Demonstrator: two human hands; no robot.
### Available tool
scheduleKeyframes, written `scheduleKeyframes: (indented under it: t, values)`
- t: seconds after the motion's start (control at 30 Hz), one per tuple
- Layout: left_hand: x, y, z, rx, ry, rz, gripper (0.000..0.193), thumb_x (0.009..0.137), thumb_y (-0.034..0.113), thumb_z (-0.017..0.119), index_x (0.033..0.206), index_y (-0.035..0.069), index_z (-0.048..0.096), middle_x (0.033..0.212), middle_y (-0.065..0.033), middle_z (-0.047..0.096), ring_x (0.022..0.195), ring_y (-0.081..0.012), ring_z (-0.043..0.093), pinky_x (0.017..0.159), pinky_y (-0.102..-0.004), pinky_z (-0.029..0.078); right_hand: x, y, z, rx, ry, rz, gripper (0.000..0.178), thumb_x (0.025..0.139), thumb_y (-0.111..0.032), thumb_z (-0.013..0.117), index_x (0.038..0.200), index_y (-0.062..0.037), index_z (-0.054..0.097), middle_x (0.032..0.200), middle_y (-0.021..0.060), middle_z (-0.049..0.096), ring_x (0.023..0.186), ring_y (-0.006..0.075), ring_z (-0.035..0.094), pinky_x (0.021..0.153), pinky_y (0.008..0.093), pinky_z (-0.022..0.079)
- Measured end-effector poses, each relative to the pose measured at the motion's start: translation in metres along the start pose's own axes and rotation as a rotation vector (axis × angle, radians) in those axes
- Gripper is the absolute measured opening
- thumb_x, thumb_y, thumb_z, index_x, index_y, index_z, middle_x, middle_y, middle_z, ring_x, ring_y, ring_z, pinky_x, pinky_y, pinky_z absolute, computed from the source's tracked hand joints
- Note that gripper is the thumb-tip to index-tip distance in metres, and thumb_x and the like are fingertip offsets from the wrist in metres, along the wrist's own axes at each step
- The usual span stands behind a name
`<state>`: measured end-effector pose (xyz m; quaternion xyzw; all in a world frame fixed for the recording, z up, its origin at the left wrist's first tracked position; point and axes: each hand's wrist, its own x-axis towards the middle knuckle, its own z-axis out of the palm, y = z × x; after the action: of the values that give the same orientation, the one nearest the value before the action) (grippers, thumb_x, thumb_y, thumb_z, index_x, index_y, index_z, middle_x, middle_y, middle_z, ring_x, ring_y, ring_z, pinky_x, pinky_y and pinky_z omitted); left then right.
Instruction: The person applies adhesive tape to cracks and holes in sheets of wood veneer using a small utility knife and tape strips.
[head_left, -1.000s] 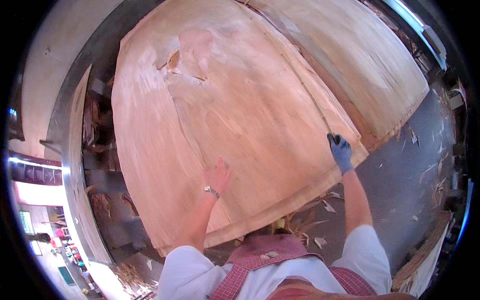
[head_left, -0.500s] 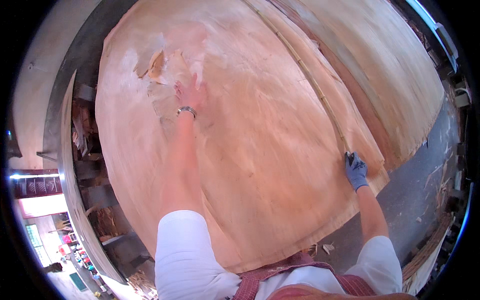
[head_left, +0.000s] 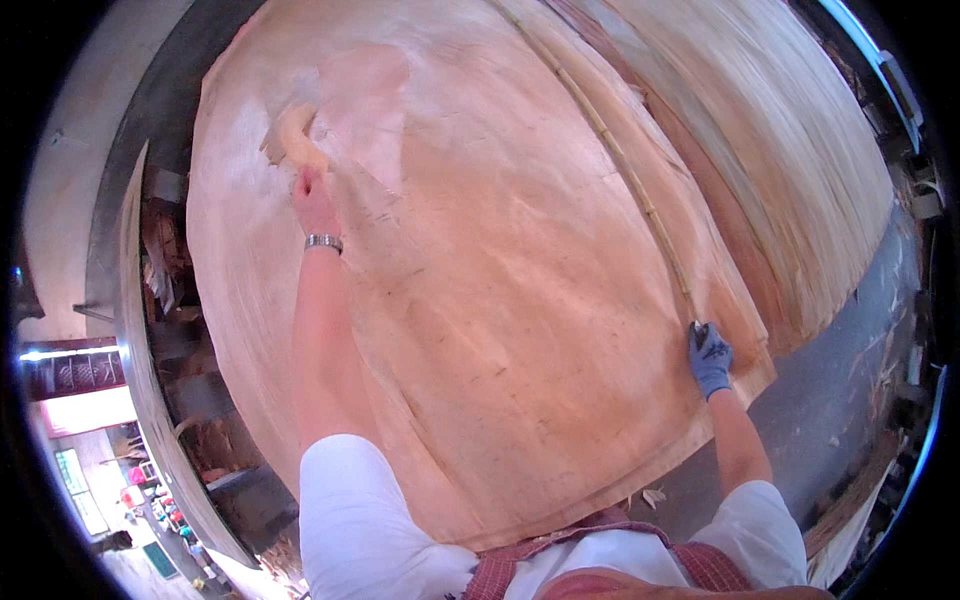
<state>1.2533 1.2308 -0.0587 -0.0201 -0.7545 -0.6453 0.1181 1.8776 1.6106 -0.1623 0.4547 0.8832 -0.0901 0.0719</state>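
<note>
My bare left hand (head_left: 316, 203), a watch at its wrist, is closed in a pinch at the lower end of a curled, torn veneer strip (head_left: 298, 137). The strip rises from the far left part of a large sheet of tan wood veneer (head_left: 520, 300). Beside it lies a paler pink veneer patch (head_left: 372, 105) with straight edges. My right hand (head_left: 710, 358), in a blue-grey glove, is wrapped round the near end of a long thin bamboo stick (head_left: 640, 190). The stick lies lengthwise over the sheet's right side.
Another pale stack of veneer sheets (head_left: 770, 150) lies to the right, close against the large sheet. Dark grey floor (head_left: 840, 380) shows at the lower right, with a small wood scrap (head_left: 653, 497) near me. Dark blocks and wood debris (head_left: 205, 400) line the left edge.
My left hand has gone from lying flat with spread fingers to a pinch on the torn strip, moving left. The pink patch shows more fully. My right hand has shifted slightly nearer me.
</note>
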Motion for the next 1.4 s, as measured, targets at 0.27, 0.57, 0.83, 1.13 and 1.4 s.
scheduleKeyframes:
  t: [0.27,0.57,0.83,1.13,1.4]
  values:
    - [-0.139,-0.014,-0.355,1.021,0.529,-0.211,0.027,0.096,0.019,0.052,0.107,-0.003,0.064,0.1,-0.0094,0.065,0.083,-0.0174,0.057,0.077,-0.0352,0.048,0.001,-0.002,0.002,0.039,0.044,-0.077,0.029,0.093,-0.038,0.055,0.092,-0.0089,0.054,0.082,0.0175,0.068,0.076,0.0386,0.066,0.066,0.0489,0.051]
    - [-0.526,0.068,-0.536,1.371,0.401,-0.944,0.029,0.095,0.021,0.051,0.104,-0.003,0.064,0.099,-0.0122,0.065,0.083,-0.0204,0.059,0.076,-0.037,0.05,-0.006,0.006,0.004,0.042,0.08,-0.133,0.038,0.096,-0.045,0.047,0.095,-0.0084,0.054,0.087,0.0201,0.068,0.078,0.0398,0.067,0.067,0.0501,0.052]
    - [-0.729,0.121,-0.582,1.157,0.419,-1.144,0.03,0.095,0.024,0.05,0.102,-0.002,0.063,0.098,-0.0146,0.066,0.083,-0.023,0.061,0.074,-0.0385,0.051,-0.055,-0.026,-0.058,0.194,0.099,-0.087,0.051,0.095,-0.055,0.045,0.104,-0.0078,0.062,0.097,0.0221,0.068,0.091,0.0406,0.065,0.077,0.051,0.05]
    - [-0.885,0.13,-0.616,0.685,0.592,-1.328,0.032,0.094,0.026,0.049,0.099,-0.002,0.063,0.096,-0.0173,0.066,0.083,-0.026,0.063,0.073,-0.0403,0.052,-0.169,-0.097,-0.09,0.219,0.226,-0.411,0.055,0.091,-0.055,0.052,0.093,-0.0012,0.064,0.095,0.0251,0.067,0.09,0.0422,0.064,0.078,0.051,0.05]
    - [-0.96,0.093,-0.777,0.223,1.03,-1.388,0.034,0.094,0.029,0.048,0.097,-0.001,0.063,0.095,-0.0197,0.066,0.084,-0.0286,0.065,0.072,-0.0419,0.053,-0.37,-0.248,-0.035,0.573,0.024,-0.341,0.053,0.091,-0.05,0.057,0.075,-0.0002,0.063,0.069,0.0193,0.065,0.064,0.0364,0.061,0.06,0.0467,0.046]
